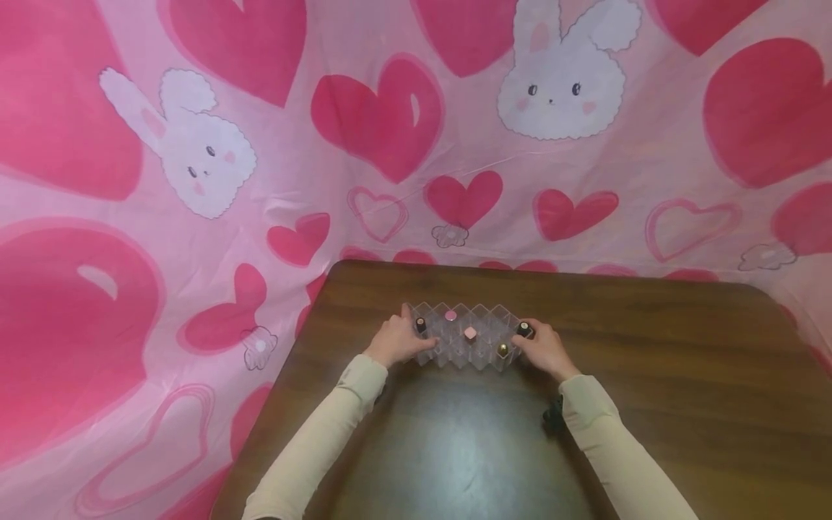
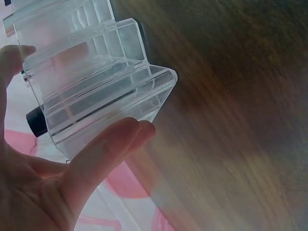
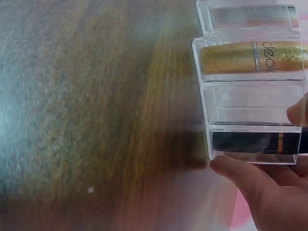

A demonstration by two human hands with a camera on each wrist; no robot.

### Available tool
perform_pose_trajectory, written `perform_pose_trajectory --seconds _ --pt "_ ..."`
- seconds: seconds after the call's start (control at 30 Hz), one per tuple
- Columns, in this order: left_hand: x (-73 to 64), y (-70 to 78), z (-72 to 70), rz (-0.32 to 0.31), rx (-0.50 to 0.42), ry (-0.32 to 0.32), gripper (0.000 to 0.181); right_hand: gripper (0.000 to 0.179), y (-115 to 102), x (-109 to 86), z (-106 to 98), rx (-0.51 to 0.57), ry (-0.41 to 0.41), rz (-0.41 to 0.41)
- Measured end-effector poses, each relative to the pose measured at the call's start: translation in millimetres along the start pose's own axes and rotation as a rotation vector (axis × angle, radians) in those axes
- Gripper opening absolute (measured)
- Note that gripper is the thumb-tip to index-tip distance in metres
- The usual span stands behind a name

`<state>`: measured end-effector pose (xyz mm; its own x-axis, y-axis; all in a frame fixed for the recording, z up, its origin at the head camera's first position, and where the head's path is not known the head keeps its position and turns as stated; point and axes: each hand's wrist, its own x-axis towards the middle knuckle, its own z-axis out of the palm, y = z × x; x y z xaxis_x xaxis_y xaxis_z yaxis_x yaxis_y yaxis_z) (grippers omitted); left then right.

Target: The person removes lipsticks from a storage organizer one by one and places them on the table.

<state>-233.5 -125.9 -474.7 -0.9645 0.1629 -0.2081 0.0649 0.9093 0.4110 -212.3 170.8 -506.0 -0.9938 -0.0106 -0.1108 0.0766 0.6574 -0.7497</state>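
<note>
A clear plastic lipstick organizer (image 1: 482, 354) with diamond-shaped compartments is held between both hands over the table. My left hand (image 1: 398, 339) grips its left end, thumb toward the front. My right hand (image 1: 544, 348) holds the right end, fingers against the side and near edge. Several lipsticks stand in it: a black one (image 1: 420, 325) at the left, a pink-topped one (image 1: 451, 315), a pale pink one (image 1: 471, 334), a gold one (image 3: 240, 57) and a black one with a gold band (image 3: 255, 142) beside my right hand. Other compartments hold nothing.
Below lies a brown wood-grain table (image 1: 682, 375). A small dark object (image 1: 554, 417) shows beside the right cuff; its kind is unclear. Pink cloth (image 1: 377, 43) printed with hearts and rabbits hangs behind and to the left of the table.
</note>
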Motion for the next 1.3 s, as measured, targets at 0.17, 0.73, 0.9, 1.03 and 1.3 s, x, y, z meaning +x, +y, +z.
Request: perform_pose_trajectory --seconds 0.17,0.73,0.9,1.03,1.3 --pt "-1.1 2.4 1.2 0.002 0.018 0.01 0.111 0.049 1 -2.8 -2 -0.001 -0.006 0.006" --pt "-5.9 1.0 4.2 0.084 0.147 0.033 0.113 0.05 11 -13.2 -12 0.004 -0.035 -0.004" --pt "-6.4 -4.3 7.7 0.118 0.13 0.027 0.111 0.049 13 -16.8 -15 0.014 -0.029 -0.011" --pt "-4.3 -5.0 13.1 0.176 0.11 0.043 0.113 0.047 16 -19.1 -17 0.013 -0.015 -0.028" --pt "-2.2 -7.5 20.1 0.26 0.099 0.034 0.111 0.048 21 -23.4 -20 0.009 -0.017 -0.03"
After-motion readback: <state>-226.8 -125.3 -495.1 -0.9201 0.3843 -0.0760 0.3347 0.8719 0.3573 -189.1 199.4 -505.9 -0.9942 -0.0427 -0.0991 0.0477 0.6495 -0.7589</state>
